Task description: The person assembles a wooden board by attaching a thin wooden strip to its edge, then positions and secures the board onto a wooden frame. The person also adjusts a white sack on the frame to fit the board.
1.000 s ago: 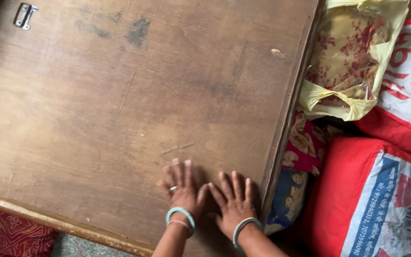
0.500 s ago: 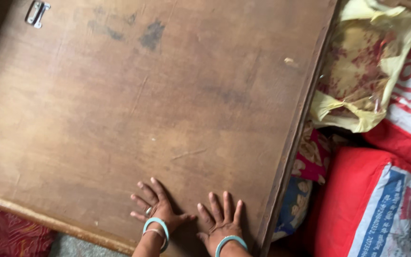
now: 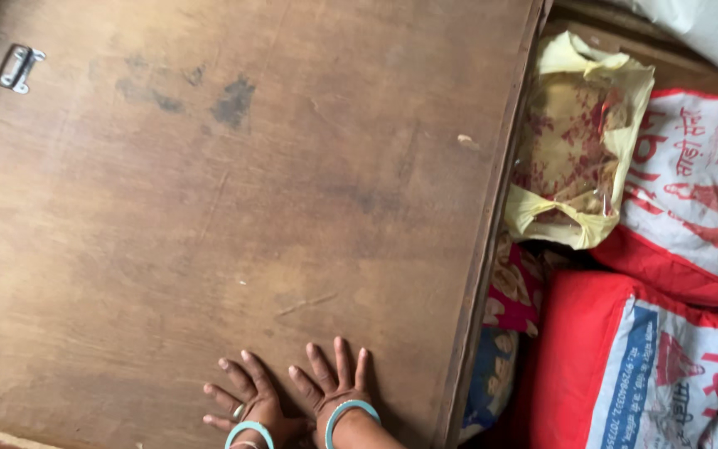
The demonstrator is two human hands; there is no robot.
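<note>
Your 2 hands lie flat on the wooden board [image 3: 243, 216], fingers spread wide and holding nothing; the left hand [image 3: 247, 403] and right hand [image 3: 334, 387] press side by side near its lower edge, close to the right rim. The board looks stiff, broad and probably heavy, its face smooth, so palms may slide; the right edge seems the likeliest place for a grip. Its long axis appears to run left to right, a metal hasp [image 3: 18, 68] at the far left corner; printed sacks [image 3: 625, 366] and a yellow plastic bag [image 3: 579, 145] sit just beside the right edge.
</note>
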